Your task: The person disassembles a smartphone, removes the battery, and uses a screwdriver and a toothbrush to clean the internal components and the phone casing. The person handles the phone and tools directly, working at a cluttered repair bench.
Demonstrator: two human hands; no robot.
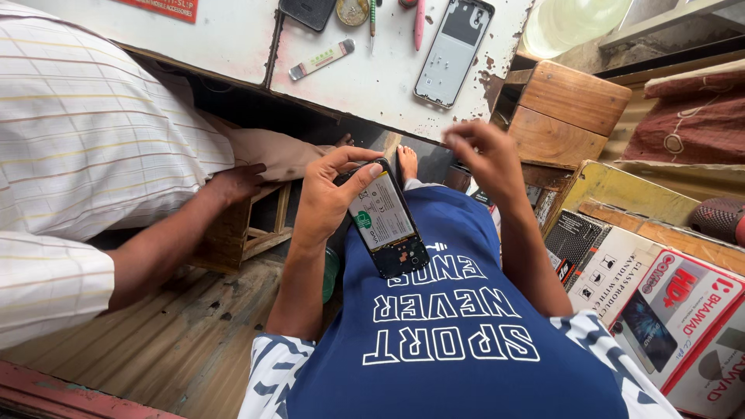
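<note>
The left hand (326, 198) holds an opened phone (386, 220) over the person's lap, in front of a dark blue shirt (458, 341) with white lettering. The phone lies back side up with its cover off, so a pale battery label and dark inner parts near the lower end show. It rests tilted in the hand: the thumb (365, 177) lies curled across the upper part of the exposed back, its tip pressing on the pale label, while the other fingers wrap behind and along the phone's left edge, closed around it rather than spread. The lower end of the phone sticks out free past the palm, toward the shirt. The right hand (485, 155) hovers to the right of the phone and a little above it, apart from it and not touching; it is blurred, the fingers (458, 133) are bent inward and gathered, and whether they pinch something small cannot be told. Beyond the hands stands a worn white table (372, 77), on which lie a pale phone back cover (454, 50) and a small flat strip tool (322, 59). To the left sits another person in a striped shirt (77, 155), with a hand (237, 182) resting on a wooden stool (248, 225). At the right lie printed cardboard boxes (660, 302).
</note>
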